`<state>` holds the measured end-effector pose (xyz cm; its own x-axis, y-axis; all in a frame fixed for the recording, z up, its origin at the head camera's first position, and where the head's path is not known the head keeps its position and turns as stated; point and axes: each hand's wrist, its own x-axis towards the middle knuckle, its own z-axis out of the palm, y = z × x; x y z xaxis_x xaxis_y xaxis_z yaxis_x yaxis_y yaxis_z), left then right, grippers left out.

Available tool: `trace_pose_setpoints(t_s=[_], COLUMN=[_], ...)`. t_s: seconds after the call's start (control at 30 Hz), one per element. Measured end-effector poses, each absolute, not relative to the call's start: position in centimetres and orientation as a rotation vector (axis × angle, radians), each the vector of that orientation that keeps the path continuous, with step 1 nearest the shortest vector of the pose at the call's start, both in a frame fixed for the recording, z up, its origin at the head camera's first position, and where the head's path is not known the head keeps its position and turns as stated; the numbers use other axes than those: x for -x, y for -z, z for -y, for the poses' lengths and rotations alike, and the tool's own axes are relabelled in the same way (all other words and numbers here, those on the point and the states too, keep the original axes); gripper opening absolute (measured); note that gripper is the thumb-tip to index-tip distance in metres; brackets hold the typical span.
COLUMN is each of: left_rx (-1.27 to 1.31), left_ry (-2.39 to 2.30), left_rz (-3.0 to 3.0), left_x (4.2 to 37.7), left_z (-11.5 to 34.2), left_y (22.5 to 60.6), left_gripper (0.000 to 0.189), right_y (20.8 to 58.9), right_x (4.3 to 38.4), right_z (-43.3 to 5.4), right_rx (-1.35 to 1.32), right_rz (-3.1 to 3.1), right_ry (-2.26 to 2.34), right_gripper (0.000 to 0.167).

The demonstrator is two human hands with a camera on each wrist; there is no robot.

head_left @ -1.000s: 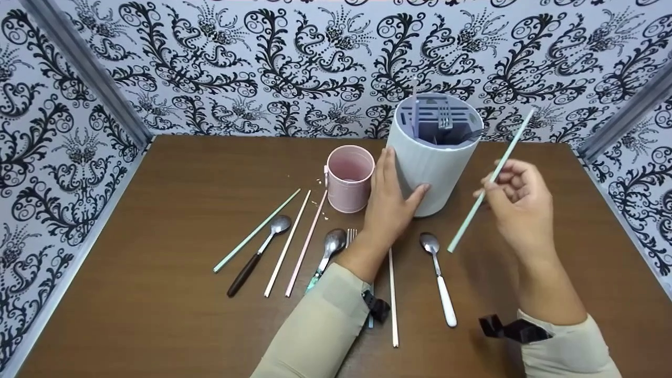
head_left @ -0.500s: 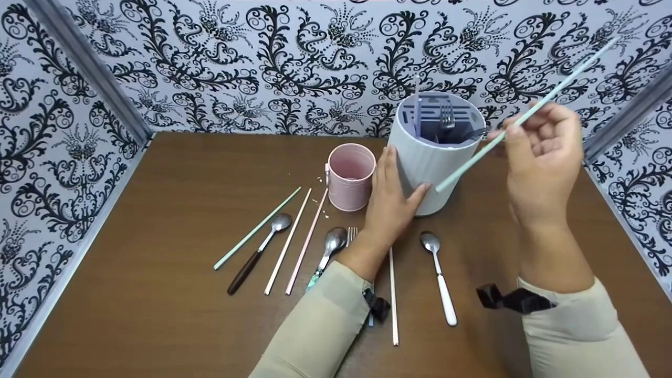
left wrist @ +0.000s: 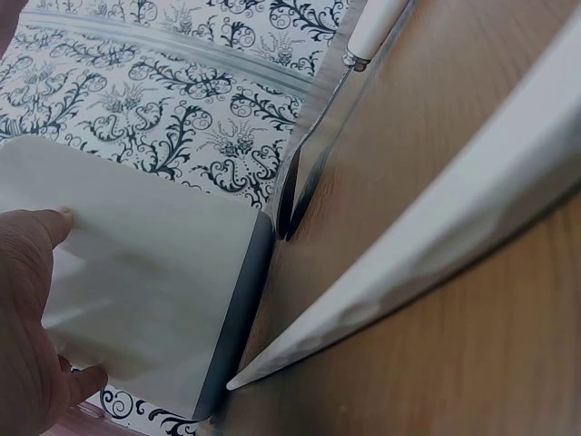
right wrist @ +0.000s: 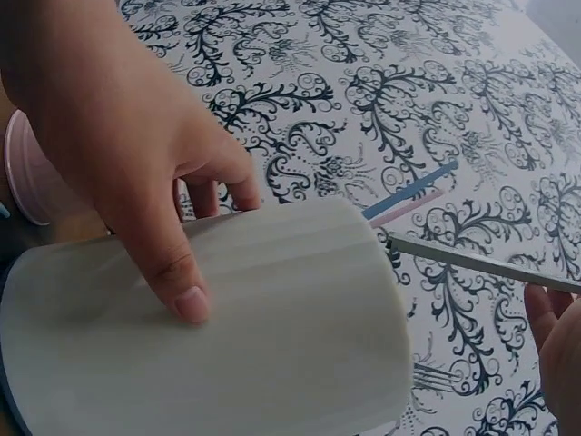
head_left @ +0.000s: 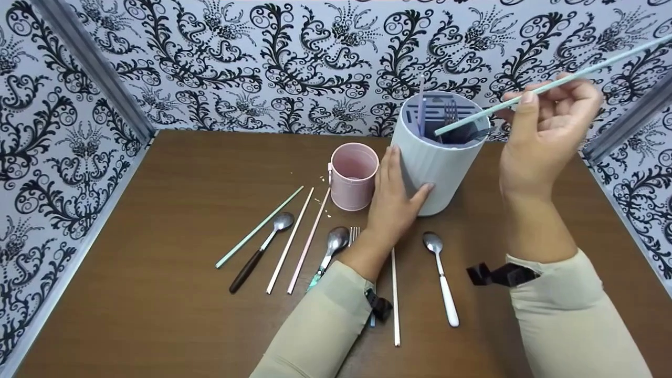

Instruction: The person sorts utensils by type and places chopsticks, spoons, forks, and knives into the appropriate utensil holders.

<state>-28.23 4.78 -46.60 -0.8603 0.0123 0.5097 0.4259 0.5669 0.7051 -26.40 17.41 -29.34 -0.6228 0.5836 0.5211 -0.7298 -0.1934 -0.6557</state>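
Note:
My left hand (head_left: 391, 205) grips the side of a tall white utensil holder (head_left: 441, 173), thumb on the front and fingers round its left side. In the right wrist view the thumb (right wrist: 172, 263) presses its ribbed wall. My right hand (head_left: 551, 126) pinches a mint-green chopstick (head_left: 493, 108), slanted, its lower end over the holder's opening. The same chopstick (right wrist: 481, 263) has its end right at the rim in the right wrist view. Inside the holder stand a fork (head_left: 450, 113) and some sticks; a blue chopstick (right wrist: 413, 189) and a pink one project from it.
Left of the holder stands a pink cup (head_left: 353, 186). On the wooden table lie several chopsticks, a black-handled spoon (head_left: 283, 221), another spoon (head_left: 337, 239), a fork (head_left: 355, 233) partly under my left arm, and a white-handled spoon (head_left: 445, 294). Patterned walls enclose the table.
My right hand has risen and tilted the green chopstick, bringing its lower end up and left from beside the holder to over its opening. The left hand has kept its hold.

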Motion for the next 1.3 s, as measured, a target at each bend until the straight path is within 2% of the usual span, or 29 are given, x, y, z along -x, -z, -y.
trace_pose_setpoints(t_s=[0.57,1.3], left_rx=[0.345,0.344], left_ry=[1.198,1.188], left_rz=[2.366,2.376], left_x=[28.2,28.3], left_z=[-4.8,-4.8], left_y=[46.6,46.6], left_gripper=[0.095,0.093], right_y=[34.3,34.9], right_x=[29.6,29.9], right_z=[-17.5,-16.7], right_rx=[-0.172,-0.212], right_rz=[1.859,2.358], right_ry=[-1.386,-0.920], right_gripper=[0.032,0.029])
